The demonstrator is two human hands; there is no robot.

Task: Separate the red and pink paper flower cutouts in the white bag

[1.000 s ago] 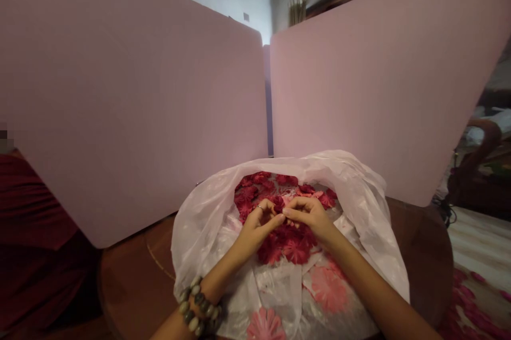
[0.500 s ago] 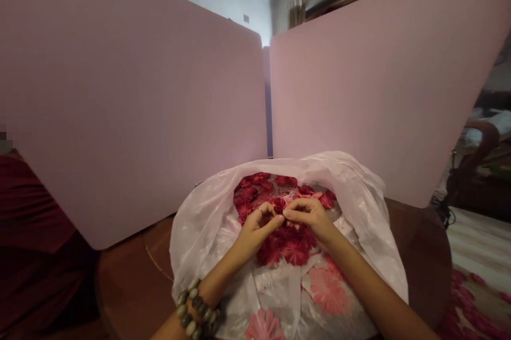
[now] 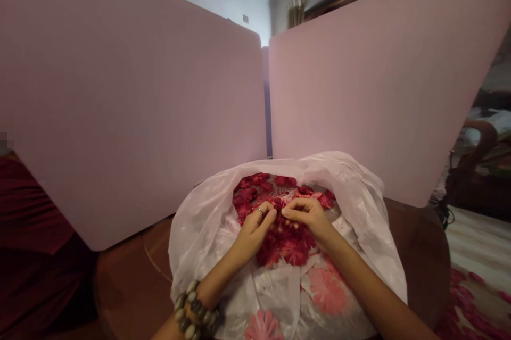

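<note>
Both hands meet over the mouth of a translucent white plastic bag (image 3: 207, 223). Between my fingertips is a small dark red fabric flower petal piece (image 3: 278, 205). My left hand (image 3: 257, 225), with a ring and a beaded bracelet on its wrist, pinches the piece from the left. My right hand (image 3: 309, 216) pinches it from the right. Below and behind them lies a heap of red flower-shaped pieces (image 3: 295, 249) in the bag. A pale pink flower-shaped piece (image 3: 328, 291) rests at the right front, another pink one (image 3: 263, 325) at the near edge.
A round brown wooden table (image 3: 128, 281) carries the bag. Two tall pink panels (image 3: 159, 116) stand behind it, meeting near the middle. At the left edge is a person in dark red clothing (image 3: 32, 212). Red pieces (image 3: 471, 308) lie on the floor at right.
My thumbs have moved slightly apart, the left thumb drawing back to the left. The bag and the heap stay as they were.
</note>
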